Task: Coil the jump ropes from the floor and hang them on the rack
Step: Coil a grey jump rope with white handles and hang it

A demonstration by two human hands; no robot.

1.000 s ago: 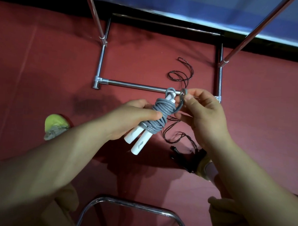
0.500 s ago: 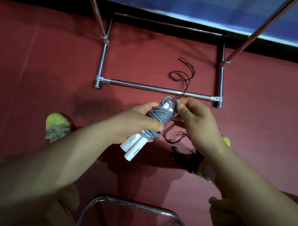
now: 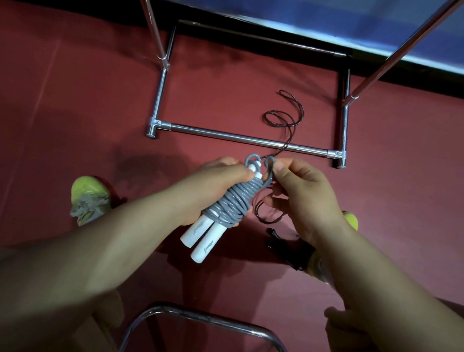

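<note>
Coils of the grey jump rope [image 3: 231, 202] wrap its two white handles [image 3: 204, 237], gripped in the left hand [image 3: 211, 191], while the right hand [image 3: 302, 195] pinches the rope's loose loop at the far end, above a dark jump rope [image 3: 286, 117] lying on the red floor [image 3: 68, 115] across the rack [image 3: 240, 137] base bar.

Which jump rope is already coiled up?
The grey jump rope, wound around its white handles and held in the left hand. The thin dark jump rope lies loose on the floor.

yellow-green shoes [image 3: 87, 199], red floor [image 3: 69, 102], chrome tube [image 3: 208, 320]
</note>
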